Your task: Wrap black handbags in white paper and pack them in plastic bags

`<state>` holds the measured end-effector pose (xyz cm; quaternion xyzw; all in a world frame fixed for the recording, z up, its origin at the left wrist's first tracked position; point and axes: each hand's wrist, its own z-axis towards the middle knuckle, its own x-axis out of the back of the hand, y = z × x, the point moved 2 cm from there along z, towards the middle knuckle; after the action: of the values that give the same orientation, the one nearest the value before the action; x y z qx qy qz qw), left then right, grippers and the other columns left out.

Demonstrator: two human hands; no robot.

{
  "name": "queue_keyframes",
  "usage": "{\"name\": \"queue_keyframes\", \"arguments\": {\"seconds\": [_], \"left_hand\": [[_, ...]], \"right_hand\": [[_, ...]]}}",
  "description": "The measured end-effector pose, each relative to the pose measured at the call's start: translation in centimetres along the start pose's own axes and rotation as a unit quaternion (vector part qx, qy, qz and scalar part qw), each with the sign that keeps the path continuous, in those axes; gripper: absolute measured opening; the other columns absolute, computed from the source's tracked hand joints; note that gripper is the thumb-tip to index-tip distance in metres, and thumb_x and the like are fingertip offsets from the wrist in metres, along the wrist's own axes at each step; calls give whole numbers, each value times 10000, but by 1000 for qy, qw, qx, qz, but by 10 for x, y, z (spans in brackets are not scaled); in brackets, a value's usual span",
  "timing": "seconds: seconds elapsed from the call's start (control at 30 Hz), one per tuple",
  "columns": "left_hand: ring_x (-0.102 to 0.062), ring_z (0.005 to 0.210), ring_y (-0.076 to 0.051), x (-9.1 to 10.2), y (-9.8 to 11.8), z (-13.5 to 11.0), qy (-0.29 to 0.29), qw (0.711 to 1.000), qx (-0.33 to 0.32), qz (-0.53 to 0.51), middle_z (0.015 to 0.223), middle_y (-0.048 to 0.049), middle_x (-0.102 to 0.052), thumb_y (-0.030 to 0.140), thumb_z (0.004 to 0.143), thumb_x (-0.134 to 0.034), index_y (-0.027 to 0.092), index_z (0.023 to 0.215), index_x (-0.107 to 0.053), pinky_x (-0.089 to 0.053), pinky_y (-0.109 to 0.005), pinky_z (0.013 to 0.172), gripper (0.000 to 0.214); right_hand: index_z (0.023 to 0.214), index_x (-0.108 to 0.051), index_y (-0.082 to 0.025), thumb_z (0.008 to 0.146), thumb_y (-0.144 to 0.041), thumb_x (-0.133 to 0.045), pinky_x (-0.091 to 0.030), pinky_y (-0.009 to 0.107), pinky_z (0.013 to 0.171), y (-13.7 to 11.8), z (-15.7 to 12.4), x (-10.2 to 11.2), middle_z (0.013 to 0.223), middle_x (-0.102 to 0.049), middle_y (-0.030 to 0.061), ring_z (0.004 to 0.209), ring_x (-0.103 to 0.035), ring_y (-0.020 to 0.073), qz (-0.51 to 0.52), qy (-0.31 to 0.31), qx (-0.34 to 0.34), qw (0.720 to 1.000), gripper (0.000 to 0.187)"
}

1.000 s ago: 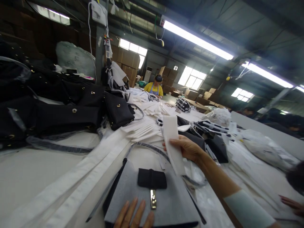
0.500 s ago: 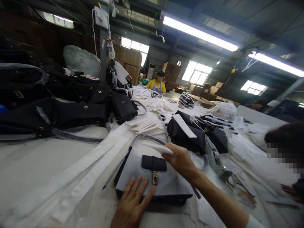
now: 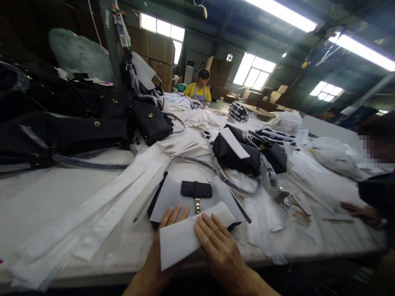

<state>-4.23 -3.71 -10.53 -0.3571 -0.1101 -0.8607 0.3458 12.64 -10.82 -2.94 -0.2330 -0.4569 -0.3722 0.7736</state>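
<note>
A black handbag lies on the table before me, its front covered by a pale sheet around the dark flap and gold clasp. Over the bag's lower edge, a folded white padding sheet is tilted across both hands. My right hand has its fingers on top of this sheet and holds it; the thumb is hidden. Behind the sheet, my left hand rests with outstretched fingertips on the bag's lower front. Its palm and thumb are mostly covered. The wrapped handle arches behind the bag.
Black bags are piled at the left. Long white strips run beside my bag, with stacked white sheets beyond. Another black bag lies behind at the right. A co-worker's hand is at the right; a person in yellow sits opposite.
My right hand has come down and nearer with the white sheet, from above the flap to the bag's lower edge. The sheet now covers part of my left hand. The view has tipped downward.
</note>
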Motion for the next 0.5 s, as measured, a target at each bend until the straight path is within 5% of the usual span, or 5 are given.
{"name": "queue_keyframes", "arguments": {"seconds": [0.17,0.33,0.5], "left_hand": [[-449,1342,-212,6,-3,2,-9,1000,-14,-2,1420,5,-557,427,986,-415,293,1405,-487,-231,-390,1174,445],[-450,1347,-230,-2,-2,-3,-21,1000,-12,12,1420,-10,-554,356,962,-487,275,1399,-484,-245,-418,1179,445],[-468,1335,-227,0,1,-1,-22,1000,0,11,1409,4,-560,358,968,-486,294,1402,-476,-235,-411,1195,439]], "right_hand": [[1275,-604,-167,936,-249,-582,-387,477,1127,11,17,14,1303,-641,102,1252,-559,283,119,-86,-66,987,350],[922,-708,-219,847,-144,-691,-507,319,867,38,49,22,948,-730,25,936,-672,208,143,-170,-137,965,107],[1145,-660,-199,664,-379,-893,-457,398,900,57,67,22,1070,-686,85,1016,-619,291,70,-219,-199,953,564]]}}
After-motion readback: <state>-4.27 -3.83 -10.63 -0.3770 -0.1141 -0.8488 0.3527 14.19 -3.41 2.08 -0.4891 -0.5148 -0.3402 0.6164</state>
